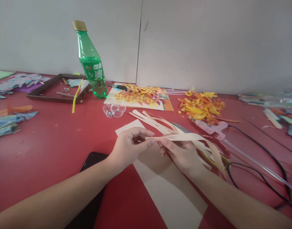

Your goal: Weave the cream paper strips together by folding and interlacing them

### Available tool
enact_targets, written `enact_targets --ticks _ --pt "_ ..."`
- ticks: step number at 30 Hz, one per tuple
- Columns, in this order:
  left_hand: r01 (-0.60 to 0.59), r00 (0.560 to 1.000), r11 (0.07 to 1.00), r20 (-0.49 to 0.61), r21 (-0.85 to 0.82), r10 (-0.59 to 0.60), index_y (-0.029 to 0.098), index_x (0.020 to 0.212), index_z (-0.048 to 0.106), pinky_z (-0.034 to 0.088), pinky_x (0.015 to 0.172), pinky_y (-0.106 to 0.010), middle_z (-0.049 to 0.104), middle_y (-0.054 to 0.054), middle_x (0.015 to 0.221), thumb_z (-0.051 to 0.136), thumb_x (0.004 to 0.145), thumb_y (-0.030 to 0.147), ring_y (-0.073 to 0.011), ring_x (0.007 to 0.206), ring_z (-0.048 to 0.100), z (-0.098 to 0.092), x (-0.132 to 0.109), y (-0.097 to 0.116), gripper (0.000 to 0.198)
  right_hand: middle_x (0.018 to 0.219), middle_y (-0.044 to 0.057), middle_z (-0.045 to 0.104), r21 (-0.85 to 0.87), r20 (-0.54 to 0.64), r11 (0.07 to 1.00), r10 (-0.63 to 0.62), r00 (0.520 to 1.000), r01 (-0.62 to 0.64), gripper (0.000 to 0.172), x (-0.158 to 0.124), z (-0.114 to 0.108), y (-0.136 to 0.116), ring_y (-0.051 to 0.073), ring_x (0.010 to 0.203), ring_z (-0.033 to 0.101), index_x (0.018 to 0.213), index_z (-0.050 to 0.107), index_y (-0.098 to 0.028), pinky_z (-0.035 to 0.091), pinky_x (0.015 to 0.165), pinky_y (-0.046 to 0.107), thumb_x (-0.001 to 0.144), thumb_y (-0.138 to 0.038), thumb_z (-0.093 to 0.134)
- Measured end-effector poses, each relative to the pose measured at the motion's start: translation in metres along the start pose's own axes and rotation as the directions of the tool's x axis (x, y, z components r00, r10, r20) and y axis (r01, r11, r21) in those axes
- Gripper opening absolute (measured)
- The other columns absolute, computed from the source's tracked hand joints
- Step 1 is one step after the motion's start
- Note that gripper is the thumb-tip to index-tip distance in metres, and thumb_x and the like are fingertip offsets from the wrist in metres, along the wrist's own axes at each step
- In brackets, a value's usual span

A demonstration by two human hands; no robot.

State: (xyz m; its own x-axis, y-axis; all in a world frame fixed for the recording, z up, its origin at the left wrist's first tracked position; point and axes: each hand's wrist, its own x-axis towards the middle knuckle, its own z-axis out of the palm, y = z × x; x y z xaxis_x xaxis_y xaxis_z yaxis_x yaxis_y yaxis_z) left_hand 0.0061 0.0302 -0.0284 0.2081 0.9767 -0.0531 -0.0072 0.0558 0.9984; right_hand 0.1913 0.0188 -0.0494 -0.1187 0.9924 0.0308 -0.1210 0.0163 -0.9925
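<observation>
Between my two hands a cream paper strip (pixel 184 137) is stretched, its long end curling down past the right wrist. My left hand (pixel 130 144) pinches the strip's left end between thumb and fingertips. Close beside it, my right hand (pixel 181 152) is closed on the same strip, thumb on top. Below the hands lies a long cream sheet of paper (pixel 169 187). More loose cream strips (pixel 152 122) lie just behind the hands. Scissors with a red and yellow handle (pixel 221 144) are partly hidden by the strips and my right hand.
A pink glue gun (pixel 211 128) with a black cord rests at right. Orange and yellow paper scraps (pixel 202 106) lie behind it. A green bottle (pixel 92 63) stands beside a brown frame (pixel 50 98). A clear flower-shaped dish (pixel 114 110) and a black phone (pixel 90 190) lie on the red table (pixel 52 152).
</observation>
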Motion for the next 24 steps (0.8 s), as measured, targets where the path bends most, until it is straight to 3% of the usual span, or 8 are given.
enact_targets --ticks 9,18,24 --pt "0.041 0.999 0.999 -0.019 0.01 -0.041 0.018 0.084 0.07 0.051 0.066 -0.022 0.072 -0.002 0.083 0.077 0.072 0.031 -0.0137 0.075 0.067 -0.001 -0.0077 0.0077 0.019 0.058 0.0 0.062 0.024 0.01 1.0 -0.01 1.0 0.01 0.016 -0.0008 0.0013 0.0003 0.011 0.051 0.057 0.07 0.07 -0.018 0.047 0.047 0.023 0.082 -0.029 0.071" --pt "0.128 0.99 0.983 0.068 -0.134 -0.12 0.018 0.088 0.07 0.05 0.064 -0.02 0.072 0.0 0.076 0.079 0.07 0.027 -0.0104 0.069 0.066 -0.0008 -0.007 0.0067 0.022 0.058 -0.001 0.062 0.04 -0.012 0.999 -0.001 1.0 0.002 0.018 -0.0018 0.0028 0.0005 0.011 0.05 0.056 0.069 0.068 -0.018 0.046 0.046 0.023 0.082 -0.032 0.07" --pt "0.109 0.994 0.993 0.03 -0.042 -0.108 0.018 0.091 0.07 0.05 0.066 -0.021 0.071 -0.001 0.074 0.077 0.073 0.029 -0.0115 0.07 0.065 -0.0007 -0.01 0.0097 0.022 0.059 -0.001 0.062 0.029 -0.023 0.999 -0.014 1.0 0.015 0.02 -0.002 0.0045 -0.0005 0.01 0.05 0.056 0.069 0.068 -0.018 0.046 0.047 0.023 0.083 -0.032 0.069"
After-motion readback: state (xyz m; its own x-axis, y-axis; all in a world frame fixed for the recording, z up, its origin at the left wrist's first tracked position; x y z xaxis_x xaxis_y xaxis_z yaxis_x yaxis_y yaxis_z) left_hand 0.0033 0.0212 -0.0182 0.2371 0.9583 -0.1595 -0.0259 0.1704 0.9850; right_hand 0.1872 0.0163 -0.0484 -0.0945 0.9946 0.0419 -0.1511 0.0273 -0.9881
